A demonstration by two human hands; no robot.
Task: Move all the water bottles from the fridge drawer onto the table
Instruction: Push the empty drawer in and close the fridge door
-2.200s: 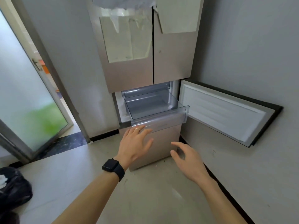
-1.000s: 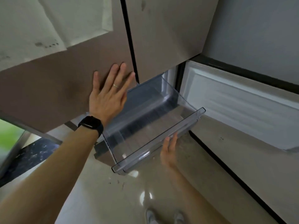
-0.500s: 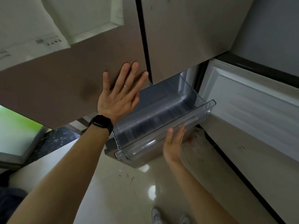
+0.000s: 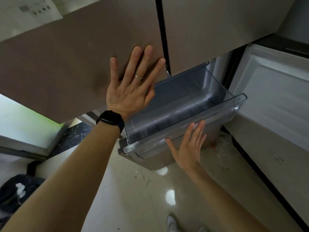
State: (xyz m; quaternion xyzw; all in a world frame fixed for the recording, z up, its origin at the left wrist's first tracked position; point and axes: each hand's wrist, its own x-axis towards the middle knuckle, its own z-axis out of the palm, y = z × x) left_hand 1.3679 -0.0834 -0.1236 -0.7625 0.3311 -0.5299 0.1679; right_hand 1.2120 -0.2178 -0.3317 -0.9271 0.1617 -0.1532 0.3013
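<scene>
The clear fridge drawer (image 4: pixel 182 113) is pulled out from under the upper fridge doors (image 4: pixel 83 52), and as far as its see-through walls show, nothing lies inside it. The left hand (image 4: pixel 130 87) is spread flat, all fingers extended, pressed against the upper door just above the drawer's left rear corner; it grasps nothing. A ring sits on 1 finger and a black watch (image 4: pixel 110 122) wraps the wrist. The right hand (image 4: pixel 189 148) is open, palm against the drawer's front wall, fingertips reaching its rim, holding nothing. Right of the drawer, the lower fridge door (image 4: pixel 274 94) stands swung open. Below the drawer, 2 shoes (image 4: pixel 171 221) show on the glossy floor (image 4: pixel 133 198).
</scene>
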